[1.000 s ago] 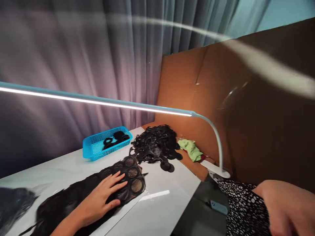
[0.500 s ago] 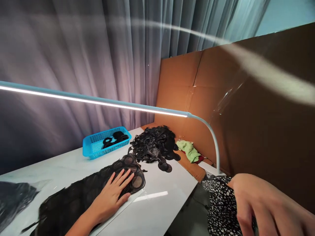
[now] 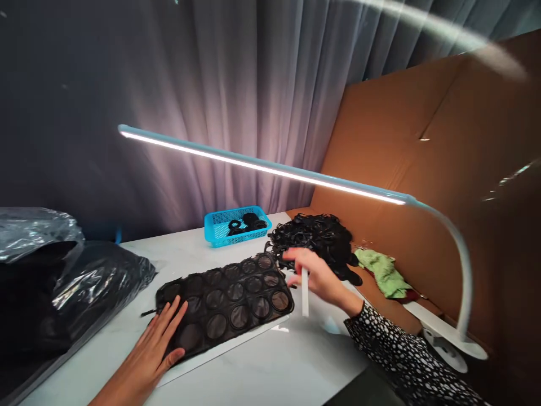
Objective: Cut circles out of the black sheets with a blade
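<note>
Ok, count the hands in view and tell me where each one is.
2. The left hand rests on the left end of the black sheet; the right hand, holding a white strip, is just beyond its right end, before the black pile.

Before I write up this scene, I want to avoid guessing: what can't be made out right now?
All in the head view:
- Part of the ring-patterned black sheet: under the left hand.
- Upper end of the white stick: behind the right hand's fingers.
- What the plastic bag holds: obscured by glare and folds, and cut off by the left edge.
- Lower pieces in the black heap: buried under others.
</note>
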Demonstrator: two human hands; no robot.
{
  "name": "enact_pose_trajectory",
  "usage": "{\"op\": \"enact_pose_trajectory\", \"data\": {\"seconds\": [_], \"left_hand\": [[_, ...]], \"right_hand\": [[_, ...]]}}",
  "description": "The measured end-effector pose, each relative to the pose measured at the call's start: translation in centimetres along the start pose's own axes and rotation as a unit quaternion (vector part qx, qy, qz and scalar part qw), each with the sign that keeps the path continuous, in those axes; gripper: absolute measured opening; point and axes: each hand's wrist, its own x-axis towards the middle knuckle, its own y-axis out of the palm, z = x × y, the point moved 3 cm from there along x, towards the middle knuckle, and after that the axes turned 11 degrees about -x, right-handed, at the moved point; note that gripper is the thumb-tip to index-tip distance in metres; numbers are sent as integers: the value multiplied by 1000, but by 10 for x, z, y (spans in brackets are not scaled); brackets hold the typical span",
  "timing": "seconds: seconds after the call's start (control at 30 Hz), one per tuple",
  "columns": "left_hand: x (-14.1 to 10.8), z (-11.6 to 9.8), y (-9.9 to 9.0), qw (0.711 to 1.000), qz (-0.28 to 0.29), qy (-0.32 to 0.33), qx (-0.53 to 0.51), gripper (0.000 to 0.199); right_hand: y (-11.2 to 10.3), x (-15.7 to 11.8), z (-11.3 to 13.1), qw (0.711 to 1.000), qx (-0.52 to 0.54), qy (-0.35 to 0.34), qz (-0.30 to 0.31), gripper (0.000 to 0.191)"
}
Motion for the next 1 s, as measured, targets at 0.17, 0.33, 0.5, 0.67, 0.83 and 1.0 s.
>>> {"op": "enact_pose_trajectory", "data": {"seconds": [0.17, 0.33, 0.5, 0.67, 0.83, 1.0], "left_hand": [[-42, 11, -9, 1000, 5, -15, 0, 66], [-46, 15, -20, 991, -20, -64, -114, 34], [-34, 8, -32, 984, -32, -89, -154, 35], [-35, 16, -45, 992, -38, -56, -102, 35], [-31, 25, -57, 998, -22, -50, -20, 33], [20, -1, -44, 999, 29, -34, 6, 41]], "right_hand": [[69, -47, -11, 993, -38, -16, 115, 14], [78, -61, -25, 996, -27, -26, 77, 18], [20, -32, -4, 968, -160, -119, -150, 24], [-31, 0, 29, 921, -243, -174, -248, 30], [-12, 15, 31, 976, -115, -91, -160, 31], [23, 42, 10, 977, 191, 91, -2, 57]]}}
